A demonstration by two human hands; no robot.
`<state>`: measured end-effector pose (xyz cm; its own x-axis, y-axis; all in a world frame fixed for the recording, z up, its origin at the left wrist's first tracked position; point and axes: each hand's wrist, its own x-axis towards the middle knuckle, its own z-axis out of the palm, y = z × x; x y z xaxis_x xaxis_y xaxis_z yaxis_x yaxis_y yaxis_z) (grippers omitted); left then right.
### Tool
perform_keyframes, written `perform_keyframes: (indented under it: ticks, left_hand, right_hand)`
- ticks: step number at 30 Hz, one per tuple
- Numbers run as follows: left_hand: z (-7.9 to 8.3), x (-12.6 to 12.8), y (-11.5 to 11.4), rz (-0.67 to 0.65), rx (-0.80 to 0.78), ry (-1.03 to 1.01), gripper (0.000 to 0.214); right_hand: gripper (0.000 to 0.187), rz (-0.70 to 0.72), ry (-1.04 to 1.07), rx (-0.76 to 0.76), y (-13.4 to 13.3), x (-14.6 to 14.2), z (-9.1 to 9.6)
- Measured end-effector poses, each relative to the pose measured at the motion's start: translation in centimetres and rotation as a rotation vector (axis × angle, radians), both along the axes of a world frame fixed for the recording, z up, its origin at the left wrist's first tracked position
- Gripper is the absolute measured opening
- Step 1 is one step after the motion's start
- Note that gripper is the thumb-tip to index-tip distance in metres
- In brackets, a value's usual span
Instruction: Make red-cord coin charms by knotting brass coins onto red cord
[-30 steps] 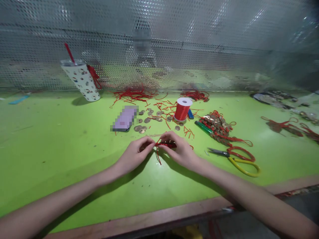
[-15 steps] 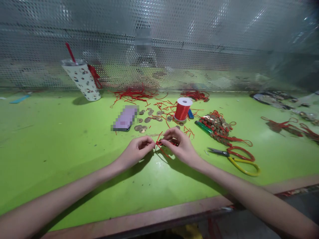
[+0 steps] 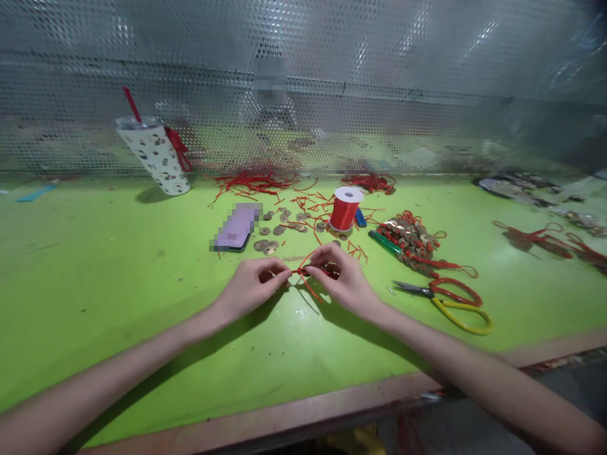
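While our left hand (image 3: 249, 287) pinches one end of a red cord (image 3: 313, 292) between thumb and forefinger, our right hand (image 3: 345, 279) pinches the work just beside it, fingers curled over a dark bundle (image 3: 332, 269) that we only partly see. Between the two hands sits a small knot (image 3: 301, 272), just above the green table (image 3: 265, 379), with loose ends sticking out on either side. We judge the step in hand to be working this knot; the next move seems to call for a steady pinch on both sides of it. Beyond our hands lie loose coins (image 3: 279, 230) and a red spool (image 3: 344, 213); to the right, scissors (image 3: 429, 292) near a pile of strung coins (image 3: 408, 239); to the left, a phone (image 3: 238, 226) and, farther off, a cup (image 3: 155, 158).
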<state>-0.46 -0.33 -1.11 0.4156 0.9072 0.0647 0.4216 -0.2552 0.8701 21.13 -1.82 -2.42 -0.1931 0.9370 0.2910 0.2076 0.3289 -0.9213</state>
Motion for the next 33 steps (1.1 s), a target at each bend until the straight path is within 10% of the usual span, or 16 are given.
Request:
perform_keyframes:
  ticks: [5, 12, 33]
  left_hand:
    - [0.4, 0.3, -1.0, 0.07, 0.256, 0.086, 0.031]
    - [0.4, 1.4, -1.7, -0.011, -0.174, -0.144, 0.029]
    - [-0.4, 2.1, -0.7, -0.041, -0.228, -0.168, 0.025]
  right_hand:
    - [0.01, 0.001, -0.089, 0.13, -0.2, -0.1, -0.1]
    - [0.011, -0.027, -0.12, 0.177, -0.7, -0.4, 0.0]
    - [0.024, 0.12, -0.291, 0.025, -0.1, -0.2, 0.5]
